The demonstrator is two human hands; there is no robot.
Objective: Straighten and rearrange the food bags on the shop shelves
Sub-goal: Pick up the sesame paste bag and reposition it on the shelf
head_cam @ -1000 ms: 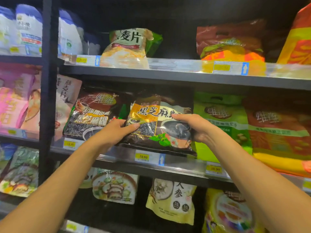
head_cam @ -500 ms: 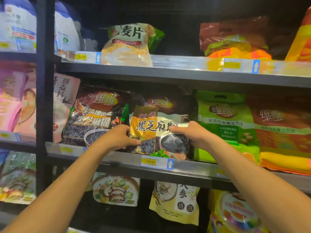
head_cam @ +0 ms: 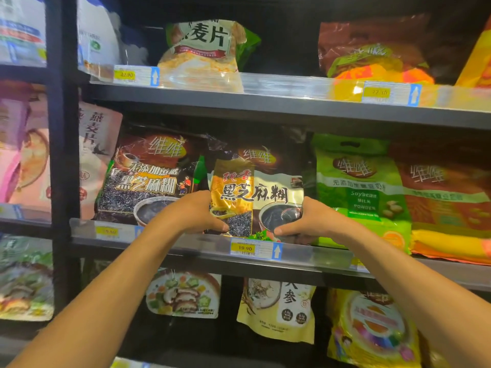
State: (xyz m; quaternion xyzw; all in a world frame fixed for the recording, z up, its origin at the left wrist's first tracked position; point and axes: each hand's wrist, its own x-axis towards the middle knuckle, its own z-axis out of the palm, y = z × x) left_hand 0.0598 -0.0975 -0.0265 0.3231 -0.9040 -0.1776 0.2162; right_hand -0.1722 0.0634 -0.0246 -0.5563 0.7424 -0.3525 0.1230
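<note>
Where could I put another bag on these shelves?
The top shelf has a gap that looks bare, between the oat bag and the red bag. The middle shelf is crowded: dark bag, sesame bag and green bag stand packed side by side.

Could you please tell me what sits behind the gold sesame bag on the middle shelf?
A dark brown bag stands behind the gold sesame bag, only its top showing. Its lower part and anything deeper are covered.
</note>
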